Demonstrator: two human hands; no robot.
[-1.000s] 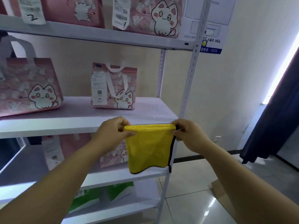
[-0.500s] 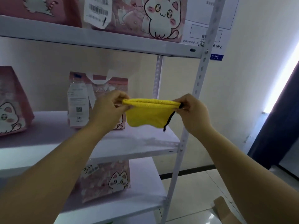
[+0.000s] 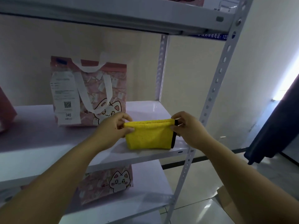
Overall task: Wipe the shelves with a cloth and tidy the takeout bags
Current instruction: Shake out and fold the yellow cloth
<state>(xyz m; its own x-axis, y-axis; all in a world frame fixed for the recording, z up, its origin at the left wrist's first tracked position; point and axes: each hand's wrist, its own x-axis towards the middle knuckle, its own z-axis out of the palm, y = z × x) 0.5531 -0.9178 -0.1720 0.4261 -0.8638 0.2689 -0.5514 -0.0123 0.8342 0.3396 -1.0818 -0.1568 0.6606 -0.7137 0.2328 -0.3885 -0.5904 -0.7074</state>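
Yellow fleece cloth (image 3: 149, 136), folded double with a black trim down its right edge, hangs between the two hands above the front of the middle shelf (image 3: 48, 143). The left hand (image 3: 113, 131) has its grip pinched closed on the cloth's top left corner; the right hand (image 3: 187, 128) has its grip pinched closed on the top right corner. Behind the left grip stands a pink cat-print takeout bag (image 3: 90, 91) with white handles and a receipt marked 046. Below the grips, on the lower shelf, sits another pink cat bag (image 3: 110, 183).

Dim, soft-focus view; daylight glares from the right, wide-angle edges bend.
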